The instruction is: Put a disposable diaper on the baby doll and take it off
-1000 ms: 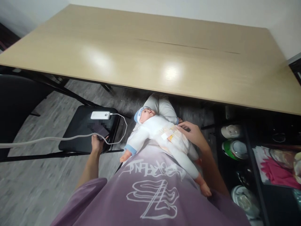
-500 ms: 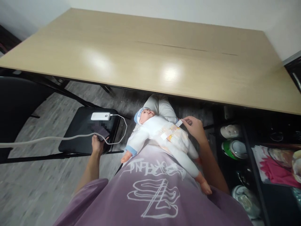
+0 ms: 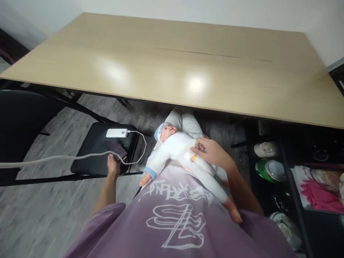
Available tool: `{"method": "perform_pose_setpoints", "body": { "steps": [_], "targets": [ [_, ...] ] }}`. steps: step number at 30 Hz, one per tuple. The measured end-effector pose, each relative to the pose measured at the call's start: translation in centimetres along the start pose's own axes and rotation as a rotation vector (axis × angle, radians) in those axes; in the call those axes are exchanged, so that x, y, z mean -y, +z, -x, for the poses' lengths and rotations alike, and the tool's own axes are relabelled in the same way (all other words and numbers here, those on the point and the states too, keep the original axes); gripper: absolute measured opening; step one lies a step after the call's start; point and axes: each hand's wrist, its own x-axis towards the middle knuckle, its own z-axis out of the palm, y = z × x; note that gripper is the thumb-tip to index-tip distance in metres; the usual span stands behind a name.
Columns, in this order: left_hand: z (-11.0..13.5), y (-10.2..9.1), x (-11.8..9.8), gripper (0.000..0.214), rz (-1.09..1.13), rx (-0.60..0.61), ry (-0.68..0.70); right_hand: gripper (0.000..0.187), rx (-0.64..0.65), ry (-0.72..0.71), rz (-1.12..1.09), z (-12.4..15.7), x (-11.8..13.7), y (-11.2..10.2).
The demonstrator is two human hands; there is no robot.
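Note:
A baby doll in a white top and a blue-and-white cap lies across my lap, face up, head to the left. Round its hips is a printed diaper, with one white tab showing on the front. My right hand is closed over the diaper's front, fingers curled against it; the far tab is hidden beneath them. Off to the left, my left hand grips a dark phone at the edge of a black chair seat.
A white power bank with a cable lies on the chair. A thick pale cord crosses from the left. Ahead stands a light wooden table. At right, a dark shelf holds a green-and-white container and a pink cloth.
My right hand has moved left and inward from the diaper's far side onto its front, covering the tab it was pinching. My left hand still holds the phone.

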Motion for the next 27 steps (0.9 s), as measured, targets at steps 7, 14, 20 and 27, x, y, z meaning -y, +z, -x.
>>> {"method": "perform_pose_setpoints", "body": {
  "steps": [7, 14, 20, 27],
  "targets": [
    [0.0, -0.1, 0.3, 0.022, 0.023, -0.033, 0.022, 0.04, 0.063, -0.082, 0.007, -0.2, 1.3, -0.2],
    [-0.3, -0.1, 0.5, 0.022, 0.027, -0.032, 0.018, 0.041, 0.121, -0.194, -0.219, 0.1, 3.2, 0.0],
    [-0.5, -0.2, 0.8, 0.019, 0.03, -0.032, 0.021, 0.022, 0.148, -0.438, -0.166, -0.8, 3.5, 0.4],
    [-0.8, -0.1, 0.7, 0.017, 0.029, -0.047, 0.01, 0.027, -0.006, -0.248, -0.059, -0.9, -0.2, -0.4]
  ]
}}
